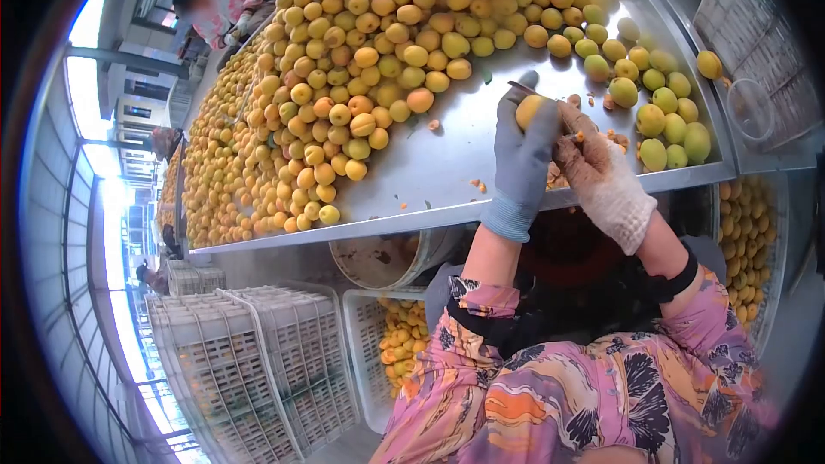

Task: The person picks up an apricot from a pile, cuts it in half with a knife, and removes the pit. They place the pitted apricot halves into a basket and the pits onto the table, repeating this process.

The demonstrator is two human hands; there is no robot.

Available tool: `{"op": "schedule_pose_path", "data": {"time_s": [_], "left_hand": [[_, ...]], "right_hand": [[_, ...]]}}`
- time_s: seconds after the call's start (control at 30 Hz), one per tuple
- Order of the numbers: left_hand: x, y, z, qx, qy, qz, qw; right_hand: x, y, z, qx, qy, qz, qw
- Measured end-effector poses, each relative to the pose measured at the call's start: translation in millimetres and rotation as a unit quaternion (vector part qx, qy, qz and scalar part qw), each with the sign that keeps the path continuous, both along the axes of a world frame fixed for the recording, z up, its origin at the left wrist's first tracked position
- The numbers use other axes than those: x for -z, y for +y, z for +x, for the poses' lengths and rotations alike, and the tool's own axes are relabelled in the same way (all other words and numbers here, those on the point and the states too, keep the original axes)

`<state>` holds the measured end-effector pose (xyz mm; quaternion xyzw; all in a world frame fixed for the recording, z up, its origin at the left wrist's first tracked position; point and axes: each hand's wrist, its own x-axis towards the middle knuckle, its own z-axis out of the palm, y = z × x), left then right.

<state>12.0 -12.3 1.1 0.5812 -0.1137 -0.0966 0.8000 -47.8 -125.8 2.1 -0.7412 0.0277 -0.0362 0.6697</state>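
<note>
- Fruit (pixel 530 112): single, roundish, yellow-orange, skin looks smooth on visible side; sits at 2 o'clock from view centre.
- Pose: up off the metal surface, gripped in left hand (pixel 520 159), grey-gloved fingers partly covering it; underside hidden.
- Right hand (pixel 606 176), stained white glove, comes in from 4 o'clock, fingertips at fruit's edge; touching or just beside, can't tell.
- Thin dark strip (pixel 521 87): narrow, slightly tilted, at fruit's 11 o'clock; maybe a blade, too small to tell.
- Cut or whole: can't tell.
</note>
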Motion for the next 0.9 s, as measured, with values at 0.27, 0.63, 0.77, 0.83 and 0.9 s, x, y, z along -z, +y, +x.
{"op": "schedule_pose_path", "data": {"time_s": [0.27, 0.63, 0.77, 0.83, 0.9], "left_hand": [[21.2, 3.6, -2.6, -0.086, -0.010, -0.009, 0.996], [-6.6, -5.1, -6.7, -0.110, -0.083, 0.070, 0.988], [2.2, 5.1, -9.0, -0.010, 0.134, -0.115, 0.984], [7.2, 9.2, -3.6, 0.021, 0.151, -0.123, 0.981], [8.5, 6.5, -2.4, 0.054, 0.167, -0.133, 0.975]], "right_hand": [[1.3, 9.9, -8.7, -0.001, -0.020, -0.170, 0.985], [-12.9, 2.3, -4.5, 0.001, 0.006, -0.211, 0.977], [-11.8, 8.6, -9.4, -0.012, 0.019, -0.226, 0.974], [-8.3, 9.4, -9.1, -0.005, 0.002, -0.226, 0.974], [-11.4, 5.4, -8.0, -0.004, 0.029, -0.214, 0.976]]}}
